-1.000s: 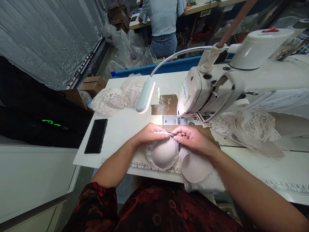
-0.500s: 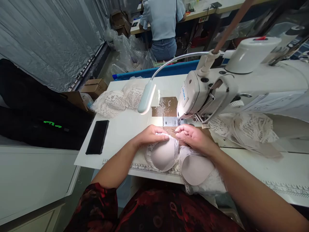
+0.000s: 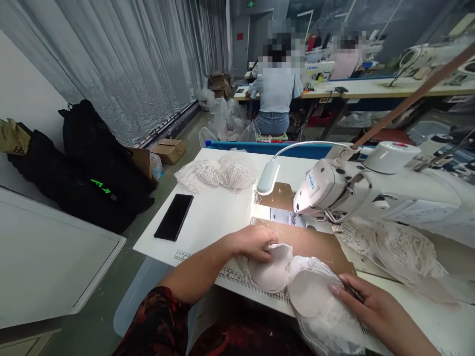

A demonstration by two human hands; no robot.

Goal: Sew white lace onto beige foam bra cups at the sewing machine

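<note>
A white lace bra (image 3: 272, 269) with smooth padded cups lies at the table's front edge, the inside of its cups facing up. My left hand (image 3: 258, 243) is closed on the upper edge of the left cup, thumb inside it. At the right cup's outer edge, my right hand (image 3: 365, 299) has its thumb on the padding and its other fingers partly hidden behind. A slim dark metal tool (image 3: 355, 291) shows in that hand; its exact kind is unclear. Lace fabric from the bra hangs over the table edge below the right cup.
A white sewing machine (image 3: 326, 190) stands beyond my hands, with a lit gooseneck lamp (image 3: 268, 177). More lace bras (image 3: 215, 174) lie at the back left, and lace pieces (image 3: 397, 247) at the right. A black phone (image 3: 173, 217) rests at the left. A person (image 3: 274, 94) sits ahead.
The view has tilted up. My right hand has moved from near the left cup's top edge, beside my left hand, rightward to the right cup's outer edge. My left hand still grips the left cup.
</note>
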